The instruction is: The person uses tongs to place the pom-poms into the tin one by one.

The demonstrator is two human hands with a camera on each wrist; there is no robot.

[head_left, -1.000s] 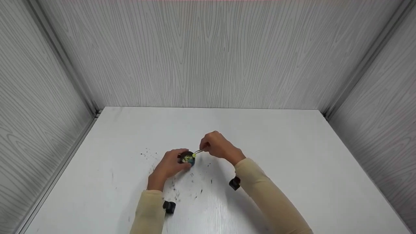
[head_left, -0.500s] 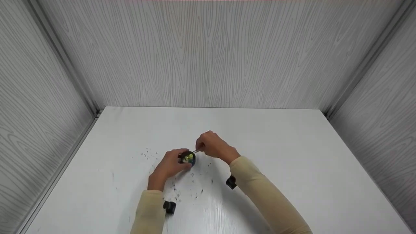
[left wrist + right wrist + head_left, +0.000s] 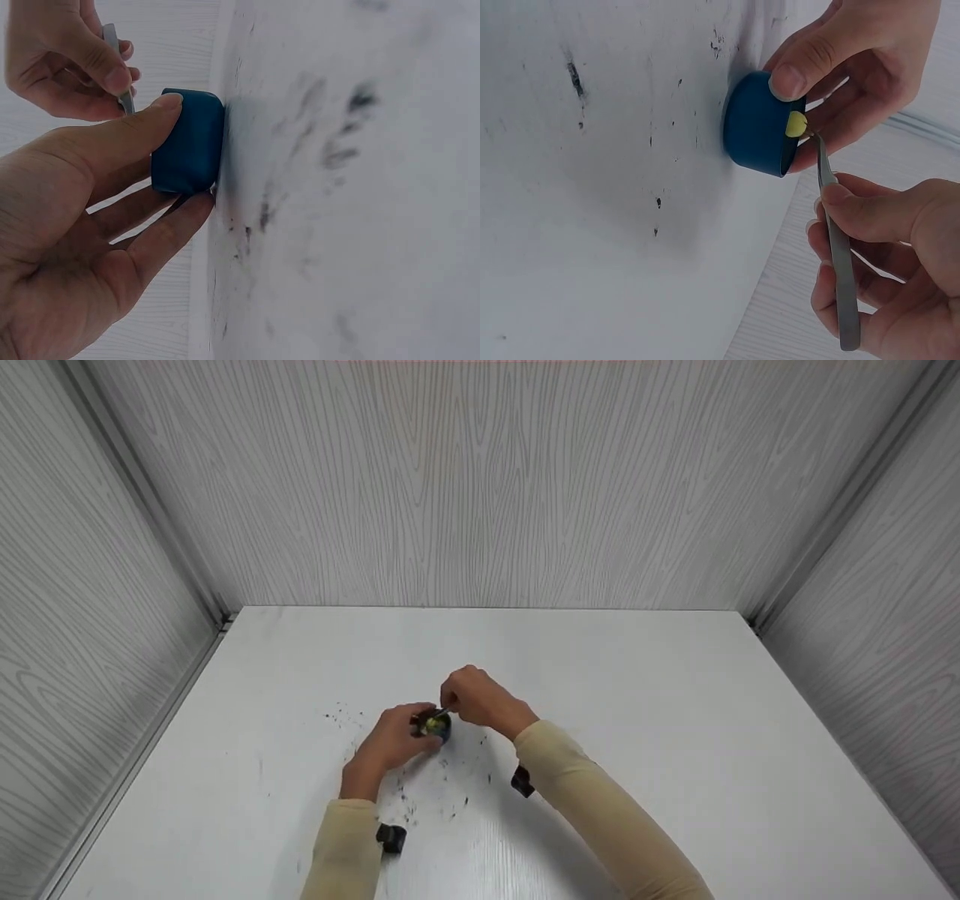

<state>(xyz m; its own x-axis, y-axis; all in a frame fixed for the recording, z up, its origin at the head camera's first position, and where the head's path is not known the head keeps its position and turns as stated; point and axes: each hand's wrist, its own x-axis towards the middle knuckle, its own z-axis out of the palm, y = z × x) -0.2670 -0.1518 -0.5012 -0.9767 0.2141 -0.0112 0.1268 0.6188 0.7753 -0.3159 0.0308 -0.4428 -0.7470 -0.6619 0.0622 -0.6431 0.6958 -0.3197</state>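
Note:
A small round blue cup [image 3: 756,127] stands on the white tabletop, its mouth facing up in the head view. My left hand [image 3: 391,740] grips it from the left, thumb on the near side and fingers round the far side. My right hand [image 3: 484,701] is just right of the cup and pinches metal tweezers [image 3: 843,277] between thumb and fingers. Their bent tip meets a small yellow ball [image 3: 796,124] at the cup's mouth; whether the tip clasps it I cannot tell. Other yellow bits inside the cup are too small to make out in the head view.
Dark smudges and specks [image 3: 405,802] mark the white tabletop [image 3: 637,712] around the cup. Grey wood-grain panels [image 3: 480,487] rise at the back and both sides. A black device [image 3: 391,838] sits at the left wrist, and another [image 3: 522,781] at the right.
My right hand has moved left with the tweezers, bringing their tip from the cup's right rim to over its mouth. My left hand and the cup have stayed in place.

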